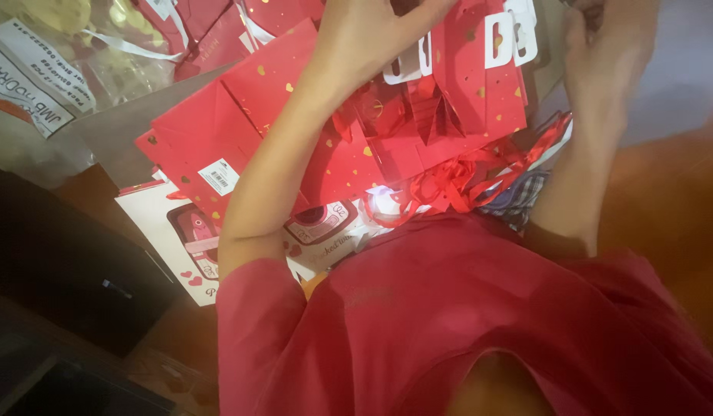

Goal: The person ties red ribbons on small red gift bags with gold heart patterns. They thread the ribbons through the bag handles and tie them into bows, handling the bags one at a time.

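My left hand (372,35) reaches forward and grips the top of a red paper gift bag (456,92) with gold hearts and white cut-out handles. The bag stands partly unfolded over a pile of the same bags. My right hand (610,46) is raised just to the right of the bag's handle edge. Its fingertips are cut off by the top of the frame, so I cannot see whether it holds anything. My red shirt fills the lower part of the view.
Flat red gift bags (210,131) lie stacked to the left, one with a barcode sticker. A tangle of red ribbon (464,181) lies below the bag. Nearby are white printed cartons (179,231), a clear plastic parcel (41,77), a dark box (56,262) and brown floor (664,200).
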